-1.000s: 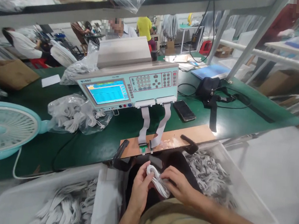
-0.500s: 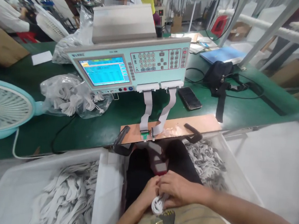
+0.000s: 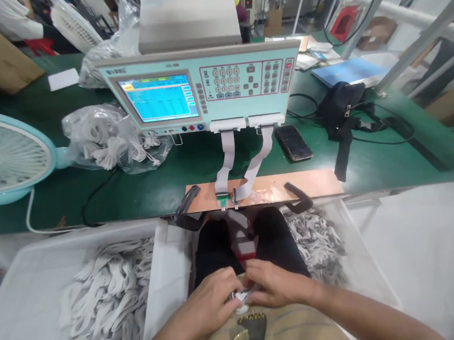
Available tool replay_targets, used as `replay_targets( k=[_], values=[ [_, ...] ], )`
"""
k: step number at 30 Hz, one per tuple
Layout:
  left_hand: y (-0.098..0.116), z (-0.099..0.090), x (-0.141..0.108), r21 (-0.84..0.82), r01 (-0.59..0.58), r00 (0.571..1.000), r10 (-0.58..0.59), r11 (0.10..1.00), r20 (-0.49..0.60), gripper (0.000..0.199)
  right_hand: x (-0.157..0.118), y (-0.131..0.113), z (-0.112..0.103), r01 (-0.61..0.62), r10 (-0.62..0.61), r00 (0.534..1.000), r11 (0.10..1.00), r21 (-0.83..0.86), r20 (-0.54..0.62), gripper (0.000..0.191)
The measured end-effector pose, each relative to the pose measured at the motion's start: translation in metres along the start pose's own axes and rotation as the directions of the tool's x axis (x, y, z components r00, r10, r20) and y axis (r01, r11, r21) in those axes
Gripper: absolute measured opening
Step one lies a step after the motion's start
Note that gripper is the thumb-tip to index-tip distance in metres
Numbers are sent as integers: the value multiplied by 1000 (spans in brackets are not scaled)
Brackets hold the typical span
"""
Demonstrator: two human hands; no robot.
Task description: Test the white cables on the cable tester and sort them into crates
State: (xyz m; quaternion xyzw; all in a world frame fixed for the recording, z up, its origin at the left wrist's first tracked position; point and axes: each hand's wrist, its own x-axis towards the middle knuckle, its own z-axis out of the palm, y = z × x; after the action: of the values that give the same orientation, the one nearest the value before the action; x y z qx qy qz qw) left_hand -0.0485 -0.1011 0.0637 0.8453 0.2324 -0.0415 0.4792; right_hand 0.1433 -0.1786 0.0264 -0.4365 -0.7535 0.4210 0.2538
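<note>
The left hand (image 3: 214,296) has rolled knuckles-up, pinching the white cable coil (image 3: 243,297) with the curled right hand (image 3: 272,283).

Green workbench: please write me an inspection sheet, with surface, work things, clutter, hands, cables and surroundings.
Surface: green workbench; wooden board at front edge, shiny patch.
Work things: white cable coil, mostly hidden by fingers; tester, screen lit.
Clutter: smartphone, black bag, blue folder.
Hands: left hand and right hand hold the coil.
Cables: two ribbon cables run from tester to board; tangling, nothing seen.
Surroundings: fan, left bin, right bin.
</note>
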Motion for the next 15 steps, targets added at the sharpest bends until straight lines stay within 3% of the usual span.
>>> replay_targets(
  k=[3, 7, 11, 15],
  values=[
    [-4, 0, 7, -43, 4, 998, -2, 999, 57, 10, -1, 1, 3, 3, -4, 1000, 999, -50, -30, 13],
    [-19, 15, 15, -317, 111, 994, -112, 942, 17, 23, -2, 3, 6, 13, -24, 999, 966, -257, -41, 9],
    [-33, 44, 19, -562, 223, 942, -325, 797, -88, 33, 2, -5, -2, 139, -114, 990, 895, -423, 84, 19],
    [-38, 67, 21, -636, 237, 888, -429, 734, -164, 37, 9, -18, -10, 215, -114, 968, 836, -504, 224, 19]
  ],
)
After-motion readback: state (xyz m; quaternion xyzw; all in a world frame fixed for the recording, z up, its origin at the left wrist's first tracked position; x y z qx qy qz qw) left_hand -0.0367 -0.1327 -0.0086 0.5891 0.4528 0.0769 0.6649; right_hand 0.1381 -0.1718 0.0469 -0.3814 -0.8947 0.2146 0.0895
